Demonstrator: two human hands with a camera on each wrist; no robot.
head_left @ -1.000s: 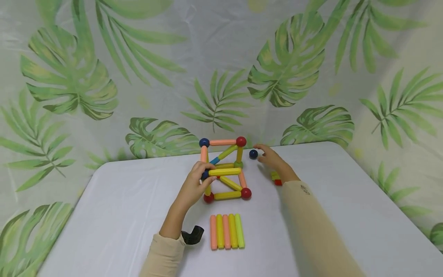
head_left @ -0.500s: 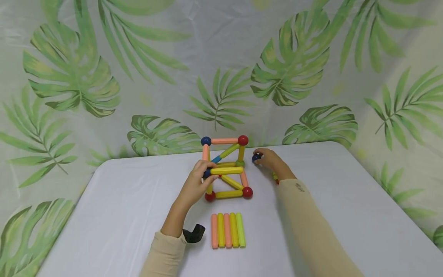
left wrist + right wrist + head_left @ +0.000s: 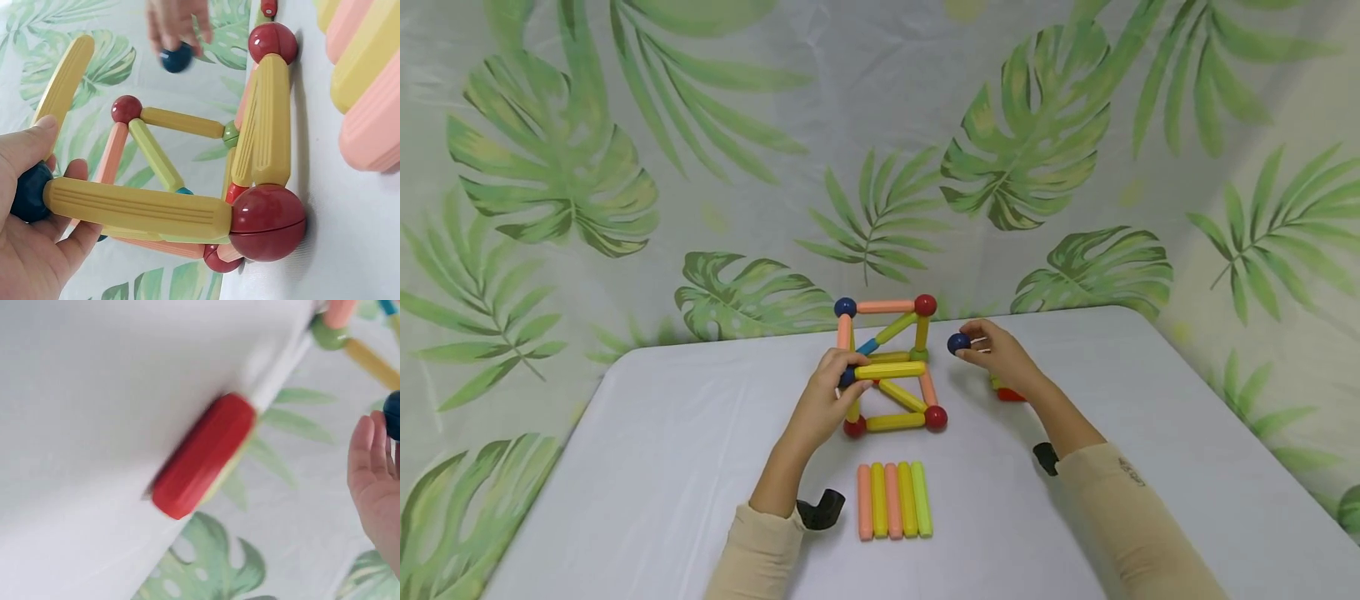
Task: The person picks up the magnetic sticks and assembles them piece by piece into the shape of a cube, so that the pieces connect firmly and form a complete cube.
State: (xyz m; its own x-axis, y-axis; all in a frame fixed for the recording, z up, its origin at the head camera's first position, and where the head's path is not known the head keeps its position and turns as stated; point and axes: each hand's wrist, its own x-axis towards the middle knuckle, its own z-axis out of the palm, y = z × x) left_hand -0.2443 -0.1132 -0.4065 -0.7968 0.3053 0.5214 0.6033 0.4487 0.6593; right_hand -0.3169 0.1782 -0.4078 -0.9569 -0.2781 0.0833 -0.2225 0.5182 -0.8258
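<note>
A frame of magnetic rods and balls stands on the table; a red ball (image 3: 936,418) forms its front right lower corner. My left hand (image 3: 820,396) holds the blue ball (image 3: 30,192) at the front left upper corner, thumb touching the yellow rod (image 3: 891,370) that sticks out to the right with a free end. Below that ball, a yellow post (image 3: 140,206) runs down to a red ball (image 3: 267,222). Right of the frame, my right hand (image 3: 1002,356) pinches a loose dark blue ball (image 3: 958,343) between thumb and fingers, above the table.
Several pink, yellow and lime rods (image 3: 892,500) lie in a row in front of the frame. A red rod (image 3: 203,456) and yellow-green pieces, partly hidden, lie under my right forearm. A leaf-print cloth (image 3: 880,167) hangs behind the white table (image 3: 662,467).
My right hand has reached the loose blue ball, pinched it and lifted it slightly, its forearm swinging out to the right. My left hand keeps its hold at the corner.
</note>
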